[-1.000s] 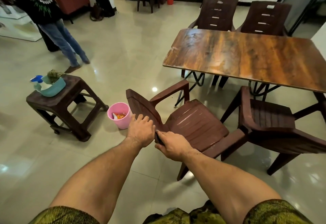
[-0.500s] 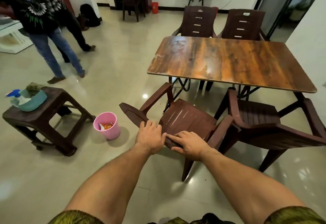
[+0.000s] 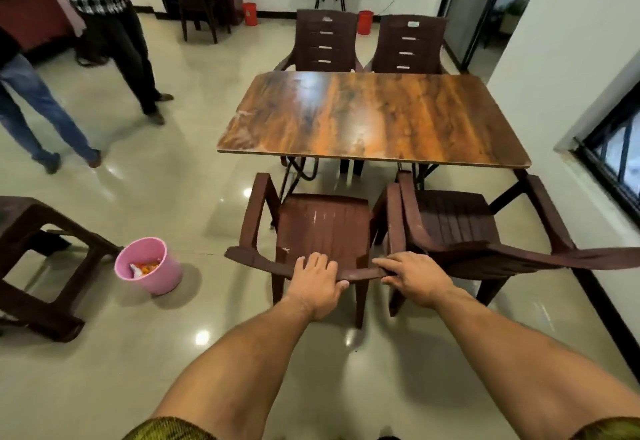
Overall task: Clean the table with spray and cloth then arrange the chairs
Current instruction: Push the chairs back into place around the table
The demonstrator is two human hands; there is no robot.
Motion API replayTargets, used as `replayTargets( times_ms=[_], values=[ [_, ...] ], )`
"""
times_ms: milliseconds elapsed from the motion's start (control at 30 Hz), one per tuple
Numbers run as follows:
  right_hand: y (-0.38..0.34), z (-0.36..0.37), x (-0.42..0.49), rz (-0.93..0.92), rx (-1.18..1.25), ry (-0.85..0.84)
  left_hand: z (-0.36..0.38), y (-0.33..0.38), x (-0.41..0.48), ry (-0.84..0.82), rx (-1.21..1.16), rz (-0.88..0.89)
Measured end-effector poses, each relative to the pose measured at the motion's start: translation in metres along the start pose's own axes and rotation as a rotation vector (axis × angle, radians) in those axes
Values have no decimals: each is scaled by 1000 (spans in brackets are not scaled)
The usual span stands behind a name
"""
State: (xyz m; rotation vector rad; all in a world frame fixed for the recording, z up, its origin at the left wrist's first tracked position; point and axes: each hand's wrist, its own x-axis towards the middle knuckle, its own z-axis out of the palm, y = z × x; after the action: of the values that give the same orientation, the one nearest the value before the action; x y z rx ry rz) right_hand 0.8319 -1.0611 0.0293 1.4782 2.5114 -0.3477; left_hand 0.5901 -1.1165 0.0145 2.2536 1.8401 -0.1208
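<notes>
Left hand (image 3: 315,282) and right hand (image 3: 415,278) both grip the chair (image 3: 325,228) backrest; push evenly, straight under the table's (image 3: 374,117) near edge, armrest clearing the neighbour chair (image 3: 453,221).

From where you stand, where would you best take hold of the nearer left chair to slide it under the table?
By the top rail of its backrest, from behind. The chair faces the table, so that curved rail is the nearest edge, thin enough for fingers over and thumb under. Both the left hand and right hand grip it there.
</notes>
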Motion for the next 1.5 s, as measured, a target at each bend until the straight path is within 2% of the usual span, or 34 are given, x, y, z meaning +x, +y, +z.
replayTargets(
  times_ms=[100,233,467,600,733,867,1000,1167,1300,1500],
  values=[
    [42,-8,-6,82,5,5,-5,40,21,-19,-58,-9],
    [72,-21,-10,86,1,-19,-7,71,39,-41,-32,-74],
    [40,-6,7,-60,-9,36,-17,64,46,-162,93,-202],
    [15,3,22,-44,-76,31,-19,55,48,-195,162,-196],
    [-13,0,45,-19,-106,75,-25,30,55,-171,178,-161],
    [-45,-4,69,-101,-76,14,-28,-17,51,-182,207,-181],
    [-73,-2,90,-110,-58,38,-30,-55,50,-172,234,-151],
    [-62,-6,98,-94,-93,29,-36,-66,62,-204,186,-53],
    [-62,-5,90,-59,-29,58,-37,-78,59,-199,142,17],
    [-73,-8,80,8,113,144,-37,-134,46,-178,169,-29]
  ],
)
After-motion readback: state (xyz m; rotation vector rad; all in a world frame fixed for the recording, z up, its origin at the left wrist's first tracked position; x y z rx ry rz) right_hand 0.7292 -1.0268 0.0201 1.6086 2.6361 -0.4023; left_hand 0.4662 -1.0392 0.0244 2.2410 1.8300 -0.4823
